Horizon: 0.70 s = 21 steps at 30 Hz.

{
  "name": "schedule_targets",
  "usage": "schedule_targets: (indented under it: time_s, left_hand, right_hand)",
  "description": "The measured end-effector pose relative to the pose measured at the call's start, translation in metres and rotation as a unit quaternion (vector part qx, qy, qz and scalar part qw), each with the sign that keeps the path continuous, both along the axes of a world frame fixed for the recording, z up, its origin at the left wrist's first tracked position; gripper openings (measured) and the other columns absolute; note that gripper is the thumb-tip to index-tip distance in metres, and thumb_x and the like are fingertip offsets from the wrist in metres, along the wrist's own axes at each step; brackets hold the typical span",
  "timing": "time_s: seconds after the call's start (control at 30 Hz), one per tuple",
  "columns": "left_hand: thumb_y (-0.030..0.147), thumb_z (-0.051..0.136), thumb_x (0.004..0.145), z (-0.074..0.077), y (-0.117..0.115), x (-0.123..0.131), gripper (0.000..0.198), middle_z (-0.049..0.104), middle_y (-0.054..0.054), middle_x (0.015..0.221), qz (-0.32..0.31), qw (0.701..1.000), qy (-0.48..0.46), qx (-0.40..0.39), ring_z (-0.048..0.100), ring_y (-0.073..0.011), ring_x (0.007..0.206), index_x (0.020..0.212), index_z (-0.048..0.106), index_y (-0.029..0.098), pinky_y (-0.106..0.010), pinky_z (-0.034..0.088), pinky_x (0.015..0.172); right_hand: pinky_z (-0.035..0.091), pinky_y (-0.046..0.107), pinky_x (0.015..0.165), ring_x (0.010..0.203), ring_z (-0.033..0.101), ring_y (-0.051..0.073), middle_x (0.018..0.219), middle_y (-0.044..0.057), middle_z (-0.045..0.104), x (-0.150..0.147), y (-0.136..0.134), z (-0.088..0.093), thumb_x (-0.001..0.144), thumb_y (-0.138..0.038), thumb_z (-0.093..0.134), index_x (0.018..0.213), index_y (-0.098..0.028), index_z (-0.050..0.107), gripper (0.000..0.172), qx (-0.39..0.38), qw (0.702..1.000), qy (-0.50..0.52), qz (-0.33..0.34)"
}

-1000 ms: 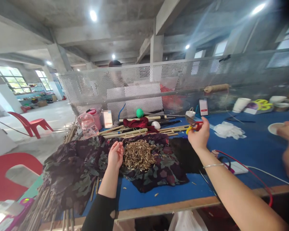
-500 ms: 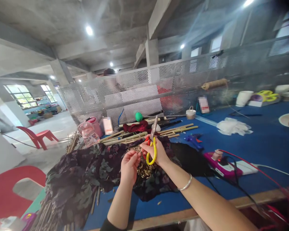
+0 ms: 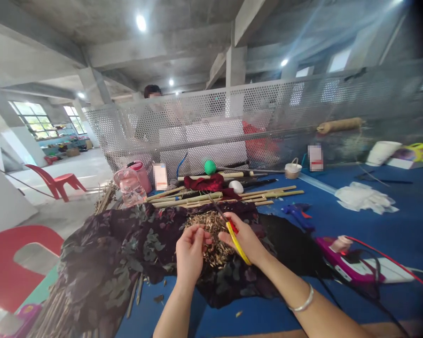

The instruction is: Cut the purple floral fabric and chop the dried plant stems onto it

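Scissors (image 3: 238, 244) with yellow and red handles are held in my right hand (image 3: 248, 241), whose fingers are wrapped round the grips. Their blades slant away to the upper left, over the far side of a pile of small brown dry pieces (image 3: 211, 256). Beside that pile, on its left, my left hand (image 3: 191, 249) is closed in a pinch; whatever lies between its fingertips is too small to make out. Under the pile spreads a dark floral cloth (image 3: 127, 253). A gap separates my two hands.
Behind the cloth lie bamboo sticks (image 3: 282, 192), a dark red cloth (image 3: 204, 184) and a green ball (image 3: 210, 167). To the right are a blue glue gun (image 3: 298, 216), a power strip (image 3: 359, 267) with cables and white gloves (image 3: 366, 198). A person stands behind the perforated metal screen (image 3: 278, 103).
My right hand has moved right and down from my left hand. The scissors have tipped from upright to slanting forward and left. The view has shifted, and more of the brown pile shows.
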<state>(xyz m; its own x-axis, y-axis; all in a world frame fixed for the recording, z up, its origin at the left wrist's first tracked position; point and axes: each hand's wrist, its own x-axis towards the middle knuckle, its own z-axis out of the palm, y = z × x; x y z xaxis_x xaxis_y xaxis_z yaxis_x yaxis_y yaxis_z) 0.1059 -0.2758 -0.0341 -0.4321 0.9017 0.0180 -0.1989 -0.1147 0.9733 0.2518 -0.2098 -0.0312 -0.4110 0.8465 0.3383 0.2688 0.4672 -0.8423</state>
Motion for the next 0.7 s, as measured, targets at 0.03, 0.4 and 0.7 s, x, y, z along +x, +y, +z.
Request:
schedule_targets:
  time_s: [0.03, 0.4, 0.7]
  left_hand:
    - [0.047, 0.069, 0.067, 0.001, -0.001, -0.001, 0.04, 0.068, -0.006, 0.072, 0.005, 1.0, -0.011, -0.006, 0.063, -0.0146, 0.059, 0.091, 0.063, 0.015, -0.019, 0.043, 0.047]
    - [0.046, 0.066, 0.071, -0.007, -0.004, 0.009, 0.031, 0.068, -0.005, 0.077, -0.097, 0.995, -0.012, -0.033, 0.061, -0.0144, 0.06, 0.084, 0.065, 0.018, -0.023, 0.047, 0.054]
    - [0.046, 0.066, 0.071, -0.007, -0.003, 0.011, 0.029, 0.067, -0.005, 0.074, -0.059, 0.998, 0.02, -0.008, 0.06, -0.015, 0.059, 0.079, 0.065, 0.018, -0.025, 0.05, 0.058]
  right_hand:
    - [0.041, 0.023, 0.058, 0.062, 0.045, 0.011, 0.072, -0.003, 0.05, 0.002, -0.001, -0.001, 0.071, -0.047, 0.066, 0.107, -0.019, 0.048, 0.049, 0.009, 0.999, -0.029, 0.012]
    - [0.045, 0.034, 0.078, 0.09, 0.053, 0.023, 0.101, 0.007, 0.056, -0.001, -0.022, 0.005, 0.057, -0.052, 0.076, 0.112, -0.022, 0.049, 0.068, 0.065, 0.987, -0.139, 0.048]
    - [0.042, 0.04, 0.086, 0.098, 0.049, 0.027, 0.107, 0.01, 0.054, -0.002, -0.02, 0.0, 0.059, -0.053, 0.075, 0.118, -0.019, 0.046, 0.075, 0.126, 0.982, -0.139, 0.013]
